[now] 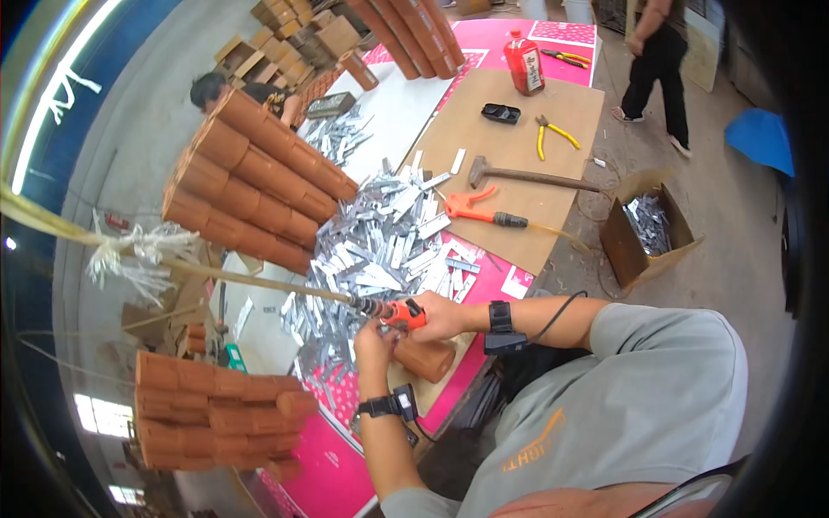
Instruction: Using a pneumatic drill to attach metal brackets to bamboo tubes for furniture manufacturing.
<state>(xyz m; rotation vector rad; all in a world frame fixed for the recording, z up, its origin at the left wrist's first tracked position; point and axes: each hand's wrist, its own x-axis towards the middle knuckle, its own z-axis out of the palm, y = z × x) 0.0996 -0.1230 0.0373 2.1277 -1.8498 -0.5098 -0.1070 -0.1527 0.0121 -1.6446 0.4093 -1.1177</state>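
My right hand (pixel 442 316) is closed around an orange air tool (pixel 402 313) over the near edge of the table. Its metal nose points left toward a heap of small silver metal pieces (pixel 384 246). My left hand (pixel 373 342) sits just below the tool's nose and grips the left end of a short brown cardboard tube (pixel 429 357), which lies on the pink table top (pixel 332 470). Both wrists carry black bands with cables. A long yellowish hose (pixel 216 272) runs from the tool off to the left.
Stacks of brown tubes stand at left (pixel 250 186) and lower left (pixel 211 414). A brown board (pixel 566 99) carries a second orange tool (pixel 471 205), a hammer (pixel 528 177), yellow pliers (pixel 553 134) and a red bottle (pixel 524 62). An open box of metal pieces (pixel 648 229) sits on the floor. One person (pixel 658 60) walks at the top right; another person (pixel 211 88) bends at the far table end.
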